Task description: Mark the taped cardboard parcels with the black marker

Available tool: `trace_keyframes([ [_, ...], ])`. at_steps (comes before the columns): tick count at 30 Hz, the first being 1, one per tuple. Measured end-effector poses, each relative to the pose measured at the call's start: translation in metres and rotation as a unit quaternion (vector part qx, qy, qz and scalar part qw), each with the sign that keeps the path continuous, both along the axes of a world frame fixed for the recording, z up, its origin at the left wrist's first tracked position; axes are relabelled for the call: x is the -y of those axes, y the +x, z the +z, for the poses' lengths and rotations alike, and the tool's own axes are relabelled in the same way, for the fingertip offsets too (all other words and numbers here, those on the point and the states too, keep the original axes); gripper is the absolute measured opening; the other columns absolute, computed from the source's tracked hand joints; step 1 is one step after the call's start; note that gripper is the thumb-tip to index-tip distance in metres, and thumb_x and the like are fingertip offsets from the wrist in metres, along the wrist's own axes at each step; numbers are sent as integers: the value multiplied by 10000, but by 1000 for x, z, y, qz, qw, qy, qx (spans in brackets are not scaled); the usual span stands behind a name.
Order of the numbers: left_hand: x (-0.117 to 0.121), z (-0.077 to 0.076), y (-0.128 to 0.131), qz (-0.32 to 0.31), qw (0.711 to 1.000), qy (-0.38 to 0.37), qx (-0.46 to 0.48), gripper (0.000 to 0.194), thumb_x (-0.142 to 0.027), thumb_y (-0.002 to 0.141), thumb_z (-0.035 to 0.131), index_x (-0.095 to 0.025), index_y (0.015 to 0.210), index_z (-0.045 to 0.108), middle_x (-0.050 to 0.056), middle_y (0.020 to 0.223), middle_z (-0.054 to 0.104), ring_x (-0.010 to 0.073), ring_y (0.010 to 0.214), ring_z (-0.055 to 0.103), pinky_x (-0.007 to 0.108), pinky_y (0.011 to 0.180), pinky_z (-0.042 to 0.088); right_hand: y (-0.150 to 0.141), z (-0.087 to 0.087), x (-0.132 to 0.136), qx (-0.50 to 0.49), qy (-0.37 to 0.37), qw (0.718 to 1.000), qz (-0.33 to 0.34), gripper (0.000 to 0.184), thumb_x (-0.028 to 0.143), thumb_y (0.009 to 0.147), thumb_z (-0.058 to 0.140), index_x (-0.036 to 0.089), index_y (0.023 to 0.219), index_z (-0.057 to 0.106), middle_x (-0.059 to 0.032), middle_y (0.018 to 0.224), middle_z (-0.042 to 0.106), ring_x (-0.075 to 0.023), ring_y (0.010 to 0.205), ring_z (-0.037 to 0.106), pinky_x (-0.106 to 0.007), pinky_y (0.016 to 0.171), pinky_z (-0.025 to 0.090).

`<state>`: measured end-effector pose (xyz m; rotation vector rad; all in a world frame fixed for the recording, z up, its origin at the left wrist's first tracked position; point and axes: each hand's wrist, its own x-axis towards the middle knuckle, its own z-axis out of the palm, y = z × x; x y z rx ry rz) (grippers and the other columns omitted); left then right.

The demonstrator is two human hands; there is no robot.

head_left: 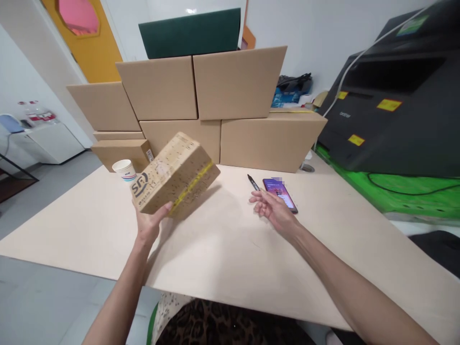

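My left hand (150, 221) grips the lower near end of a cardboard parcel box (176, 175). The thumb presses on the side with yellow tape, and the other fingers are hidden behind the box. The box is tilted, with a dark printed logo on its upper face. My right hand (275, 211) hovers over the table, its fingers loosely curled and somewhat apart. Just beyond its fingertips is a black marker pen (253, 182), its rear part covered by the hand. Beside that hand lies a smartphone (282, 194) with its screen lit, partly hidden by the wrist.
Large cardboard boxes (239, 84) are stacked along the table's (223, 258) back, topped by a dark green box (190, 36). A paper cup (124, 168) stands at left beside a flat carton (120, 154). At right, a dark printer (388, 110) rests above a green surface (402, 191).
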<state>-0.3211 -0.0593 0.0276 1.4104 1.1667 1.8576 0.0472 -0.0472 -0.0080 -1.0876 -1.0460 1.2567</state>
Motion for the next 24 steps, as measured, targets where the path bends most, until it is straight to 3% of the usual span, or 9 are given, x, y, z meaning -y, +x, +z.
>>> trace_keyframes([
  [4,-3,0,-3,-7,999,6,46,853,-460,677,926,-246,1408,542,101,1364,658,319,1337,606,514,1204,446,15,0,-14,201,116,971,-52,408,613,888,666,224,1001,713,-57,831,723,-180,613,615,-311,552,477],
  [7,-3,-3,0,-16,999,11,48,834,-422,670,933,-237,1391,556,102,1361,662,317,1346,603,499,1207,442,29,11,-30,314,167,933,-55,227,428,917,669,231,1016,726,-92,955,730,-265,867,668,-396,781,537],
  [8,-2,-4,1,-21,999,15,42,856,-416,662,939,-237,1399,543,105,1370,655,317,1348,602,499,1203,445,32,17,-36,383,186,904,-40,185,332,944,624,216,1043,729,-127,1052,730,-293,982,667,-413,859,525],
  [10,-1,-6,5,-28,999,14,32,918,-414,642,953,-245,1424,503,113,1394,635,320,1349,599,507,1189,455,38,28,-49,634,220,740,45,301,155,996,444,183,1145,705,-174,1143,703,-306,1071,653,-401,880,500],
  [11,1,-6,7,-31,999,8,30,951,-417,632,960,-248,1435,480,119,1406,623,323,1351,596,514,1182,459,40,32,-55,689,220,686,75,342,81,973,421,166,1139,707,-188,1124,699,-306,1048,654,-388,852,485],
  [13,3,-8,11,-32,999,-13,28,1003,-425,608,974,-253,1443,446,130,1417,607,329,1354,589,526,1177,458,40,37,-68,734,217,633,117,363,2,923,431,150,1084,721,-192,1072,699,-296,991,653,-367,811,453],
  [16,7,-10,15,-33,998,-39,21,1028,-427,572,993,-262,1426,445,130,1400,609,343,1356,583,544,1179,454,34,36,-85,745,219,611,155,308,-25,890,481,145,948,730,-194,1024,709,-284,964,645,-353,791,417],
  [19,7,-14,16,-38,998,-56,6,1044,-426,536,1006,-267,1410,457,130,1400,611,370,1371,567,587,1192,434,27,33,-98,740,224,611,169,244,-5,889,521,152,845,702,-185,989,718,-269,954,641,-346,798,410],
  [24,6,-14,16,-55,997,-54,-9,1045,-418,529,1006,-258,1396,446,151,1457,578,394,1419,532,612,1207,421,32,35,-104,695,224,676,94,152,57,875,557,182,836,633,-141,919,712,-246,862,636,-340,785,428],
])
